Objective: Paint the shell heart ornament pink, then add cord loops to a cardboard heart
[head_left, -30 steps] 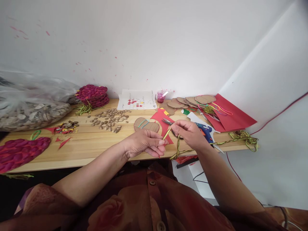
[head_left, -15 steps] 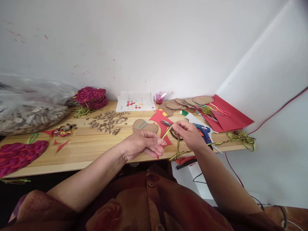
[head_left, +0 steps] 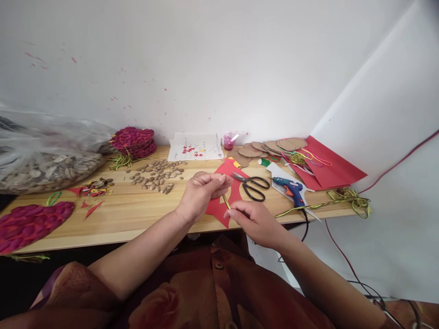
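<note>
A yellow-green cord (head_left: 226, 201) runs between my two hands over the front of the table. My left hand (head_left: 202, 194) pinches its upper end, fingers closed. Lower and to the right, my right hand (head_left: 255, 222) is closed on the same cord, which trails on rightward along the table edge to a loose tangle. Beneath the hands lies red paper (head_left: 219, 211). Black-handled scissors (head_left: 255, 186) rest just beyond my right hand, their blades on the paper. A blue glue gun (head_left: 291, 188) lies to their right on a white sheet.
Shells or seeds (head_left: 157, 173) are scattered mid-table. A plastic bag (head_left: 51, 160) and magenta bumpy pieces (head_left: 133, 141) stand left. Cardboard ovals (head_left: 270, 147), red sheets (head_left: 338, 169) and a cup of pink liquid (head_left: 229, 141) sit at the back.
My left hand has risen and my right hand has dropped toward me, so the cord between them now slopes down to the right. Scissors and glue gun have come into fuller view.
</note>
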The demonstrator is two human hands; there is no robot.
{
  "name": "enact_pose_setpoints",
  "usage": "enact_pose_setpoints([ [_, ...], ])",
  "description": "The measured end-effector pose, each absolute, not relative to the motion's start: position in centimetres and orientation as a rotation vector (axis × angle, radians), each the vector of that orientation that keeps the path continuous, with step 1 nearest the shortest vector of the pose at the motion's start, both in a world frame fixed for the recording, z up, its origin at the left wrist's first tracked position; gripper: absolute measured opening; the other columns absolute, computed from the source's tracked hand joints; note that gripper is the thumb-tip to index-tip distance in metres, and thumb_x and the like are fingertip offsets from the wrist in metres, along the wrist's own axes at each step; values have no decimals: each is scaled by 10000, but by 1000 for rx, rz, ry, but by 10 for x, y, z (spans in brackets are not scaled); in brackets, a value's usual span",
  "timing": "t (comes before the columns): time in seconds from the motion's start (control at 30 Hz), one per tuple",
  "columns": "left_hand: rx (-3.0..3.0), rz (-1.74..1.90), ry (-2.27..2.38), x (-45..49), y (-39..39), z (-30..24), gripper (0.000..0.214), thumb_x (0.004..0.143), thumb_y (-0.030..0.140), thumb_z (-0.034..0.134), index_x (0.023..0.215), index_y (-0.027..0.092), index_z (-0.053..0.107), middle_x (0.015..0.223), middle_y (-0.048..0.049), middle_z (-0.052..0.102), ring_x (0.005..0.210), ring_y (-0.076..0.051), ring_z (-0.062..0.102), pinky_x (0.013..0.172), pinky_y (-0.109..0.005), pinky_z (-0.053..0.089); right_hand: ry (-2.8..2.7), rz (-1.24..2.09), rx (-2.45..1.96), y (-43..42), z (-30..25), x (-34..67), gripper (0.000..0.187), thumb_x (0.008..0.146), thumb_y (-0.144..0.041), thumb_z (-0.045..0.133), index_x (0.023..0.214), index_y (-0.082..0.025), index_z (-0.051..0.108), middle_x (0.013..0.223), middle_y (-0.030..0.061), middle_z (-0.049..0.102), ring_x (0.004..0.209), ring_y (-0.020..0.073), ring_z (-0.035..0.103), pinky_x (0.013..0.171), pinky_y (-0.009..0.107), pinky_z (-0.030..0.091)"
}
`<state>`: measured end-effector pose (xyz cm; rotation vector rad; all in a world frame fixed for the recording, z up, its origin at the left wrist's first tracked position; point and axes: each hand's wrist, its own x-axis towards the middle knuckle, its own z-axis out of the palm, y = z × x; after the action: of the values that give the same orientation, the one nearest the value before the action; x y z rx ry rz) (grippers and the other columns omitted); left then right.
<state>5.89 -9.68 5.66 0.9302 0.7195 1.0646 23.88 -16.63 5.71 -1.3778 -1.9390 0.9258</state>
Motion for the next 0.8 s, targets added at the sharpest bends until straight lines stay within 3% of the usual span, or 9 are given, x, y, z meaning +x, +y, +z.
enact_pose_setpoints([
  [0.13, 1365, 811, 845, 54, -101, 52, 276, 804, 430, 823, 828, 155, 828, 818, -55, 780, 792, -179, 685, 794, -286, 540, -1968, 849, -1364, -167, 78, 248, 310, 1025, -362, 483, 820, -210, 659, 711, -11, 609, 673, 142, 519, 649, 272, 376],
  [0.23, 1445, 645, 829, 52, -105, 55, 294, 799, 448, 803, 831, 159, 840, 731, -41, 750, 684, -158, 626, 677, -271, 487, -1959, 798, -1342, -160, 85, 257, 286, 1022, -347, 496, 817, -210, 641, 724, -13, 606, 680, 138, 512, 661, 271, 373],
  [0.43, 1244, 503, 806, 50, -109, 57, 304, 738, 443, 852, 838, 156, 841, 898, -115, 817, 761, -178, 683, 744, -293, 520, -1905, 800, -1333, -149, 78, 264, 307, 1014, -354, 499, 749, -209, 549, 700, -30, 513, 667, 128, 442, 645, 279, 331],
  [0.6, 1127, 445, 775, 50, -110, 60, 354, 678, 458, 909, 816, 144, 820, 861, -114, 814, 778, -188, 719, 810, -323, 552, -1891, 862, -1352, -142, 67, 265, 336, 1004, -392, 494, 721, -210, 495, 697, -36, 469, 674, 128, 423, 655, 279, 339],
  [0.8, 1019, 482, 797, 52, -109, 61, 326, 656, 382, 937, 820, 136, 799, 815, -92, 807, 742, -154, 719, 760, -270, 561, -1896, 869, -1389, -134, 55, 267, 388, 1004, -456, 485, 702, -213, 500, 682, -37, 471, 665, 132, 427, 655, 278, 352],
])
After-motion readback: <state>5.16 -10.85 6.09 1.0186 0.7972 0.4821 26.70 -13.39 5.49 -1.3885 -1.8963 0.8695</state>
